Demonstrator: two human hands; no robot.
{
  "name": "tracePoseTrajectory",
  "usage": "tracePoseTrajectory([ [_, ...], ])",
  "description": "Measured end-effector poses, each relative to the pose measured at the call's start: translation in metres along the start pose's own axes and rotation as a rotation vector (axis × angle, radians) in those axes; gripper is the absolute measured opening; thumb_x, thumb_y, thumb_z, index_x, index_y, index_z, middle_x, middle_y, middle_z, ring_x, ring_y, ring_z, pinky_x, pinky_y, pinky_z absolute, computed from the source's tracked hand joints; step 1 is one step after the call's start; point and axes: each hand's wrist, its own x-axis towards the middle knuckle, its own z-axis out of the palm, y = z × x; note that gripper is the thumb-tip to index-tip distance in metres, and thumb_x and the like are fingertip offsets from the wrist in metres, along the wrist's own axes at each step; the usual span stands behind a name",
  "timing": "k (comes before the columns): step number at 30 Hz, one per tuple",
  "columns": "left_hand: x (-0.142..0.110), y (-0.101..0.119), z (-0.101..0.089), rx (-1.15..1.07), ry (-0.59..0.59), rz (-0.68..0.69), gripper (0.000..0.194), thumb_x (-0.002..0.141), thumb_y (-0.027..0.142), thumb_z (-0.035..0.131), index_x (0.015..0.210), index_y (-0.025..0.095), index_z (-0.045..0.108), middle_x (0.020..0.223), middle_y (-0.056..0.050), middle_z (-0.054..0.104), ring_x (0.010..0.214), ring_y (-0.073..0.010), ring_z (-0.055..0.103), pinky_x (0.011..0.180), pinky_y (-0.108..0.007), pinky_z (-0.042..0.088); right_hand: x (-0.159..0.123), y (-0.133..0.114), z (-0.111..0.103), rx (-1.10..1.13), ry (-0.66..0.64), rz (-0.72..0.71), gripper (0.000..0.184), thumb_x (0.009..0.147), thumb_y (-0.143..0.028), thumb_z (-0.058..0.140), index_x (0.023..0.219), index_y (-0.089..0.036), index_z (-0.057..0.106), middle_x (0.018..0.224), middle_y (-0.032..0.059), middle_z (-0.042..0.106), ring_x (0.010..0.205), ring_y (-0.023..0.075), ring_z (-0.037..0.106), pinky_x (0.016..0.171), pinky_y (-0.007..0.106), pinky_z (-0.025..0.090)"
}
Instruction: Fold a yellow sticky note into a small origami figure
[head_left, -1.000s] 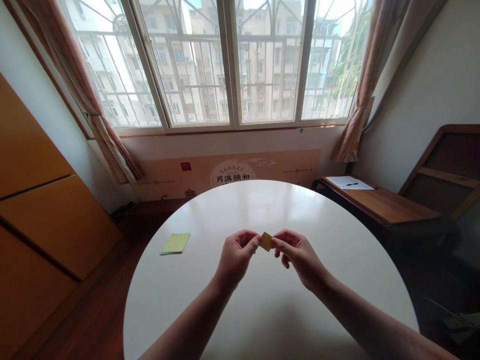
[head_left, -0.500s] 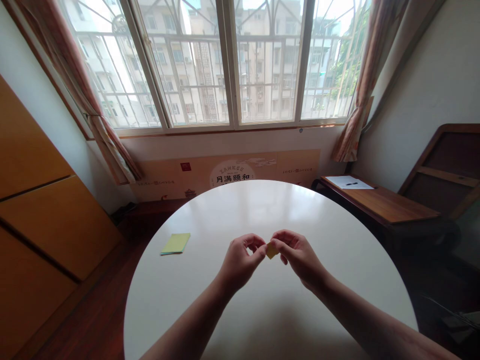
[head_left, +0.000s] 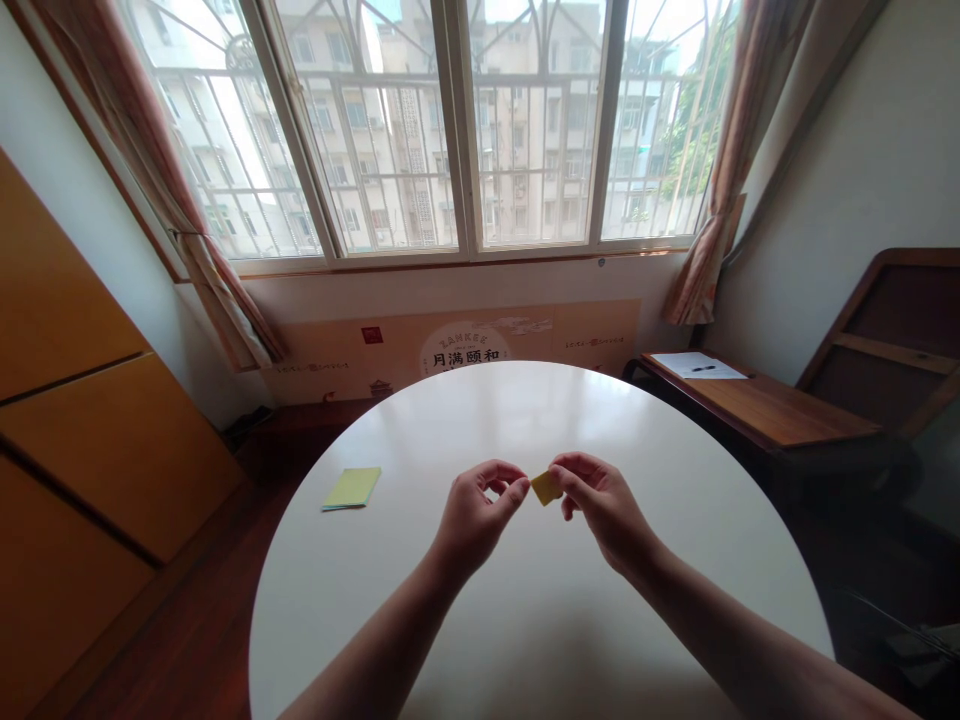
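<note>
Between my hands, above the round white table [head_left: 480, 640], is a small yellow piece of folded paper [head_left: 545, 488]. My right hand [head_left: 600, 500] pinches its right side between thumb and fingers. The thumb and fingertips of my left hand [head_left: 478, 515] are pinched together at the paper's left corner. Over on the left of the table lies a small stack of sticky notes [head_left: 352, 487], yellow-green on top with a bluish edge below, apart from both hands.
A wooden bench [head_left: 810, 410] at the right carries a white paper sheet [head_left: 697, 366] with a dark object on it. Wooden cabinets [head_left: 67, 480] stand at the left. Behind the table a printed cardboard panel [head_left: 315, 350] leans below the window.
My hands have drawn slightly apart. More of the yellow paper shows between them, and it has turned a little. The sticky-note stack stays where it was.
</note>
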Motion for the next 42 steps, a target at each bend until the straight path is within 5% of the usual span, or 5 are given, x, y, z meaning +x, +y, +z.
tracePoseTrajectory([
  [12,0.003,-0.001,0.003,-0.216,0.03,-0.172,0.027,0.078,0.041,0.063,0.077,0.014,0.065,0.057,0.003,0.052,0.046,-0.0085,0.041,0.041,-0.02,0.033,-0.005,0.0,0.003,-0.072,-0.116,0.109,0.031,0.077,-0.044,0.076,0.091,-0.017,0.071,0.078,0.0056,0.066,0.07,0.0173,0.057,0.048,0.023,0.046],
  [17,0.002,-0.002,0.003,-0.161,-0.027,-0.166,0.027,0.079,0.039,0.064,0.08,0.013,0.068,0.064,-0.002,0.06,0.054,-0.0121,0.051,0.043,-0.02,0.037,-0.004,0.0,0.003,-0.037,-0.082,0.105,0.027,0.076,-0.042,0.076,0.081,-0.019,0.063,0.073,0.0019,0.063,0.068,0.0177,0.061,0.047,0.023,0.047],
  [22,0.0,-0.002,0.002,0.074,-0.164,-0.036,0.016,0.081,0.028,0.061,0.081,0.016,0.071,0.081,-0.006,0.071,0.077,-0.0193,0.064,0.063,-0.027,0.051,-0.003,-0.003,0.004,0.002,-0.058,0.114,0.028,0.076,-0.038,0.075,0.082,-0.021,0.054,0.073,-0.0002,0.065,0.065,0.0184,0.065,0.046,0.023,0.048],
  [29,0.0,-0.003,0.002,-0.152,-0.045,-0.088,0.025,0.083,0.032,0.06,0.101,0.015,0.063,0.088,-0.009,0.069,0.078,-0.02,0.064,0.045,-0.022,0.05,-0.004,0.0,0.002,-0.082,-0.073,0.067,0.023,0.079,-0.037,0.073,0.088,-0.02,0.061,0.071,0.0002,0.067,0.06,0.0164,0.063,0.045,0.023,0.047],
  [42,-0.002,0.006,0.007,-0.237,0.083,-0.088,0.021,0.074,0.026,0.066,0.089,0.014,0.073,0.073,-0.005,0.071,0.053,-0.0119,0.056,0.04,-0.02,0.046,-0.006,0.002,0.001,0.0,-0.093,-0.019,0.03,0.08,-0.039,0.075,0.101,-0.022,0.062,0.078,0.0027,0.071,0.061,0.0168,0.062,0.044,0.025,0.049],
])
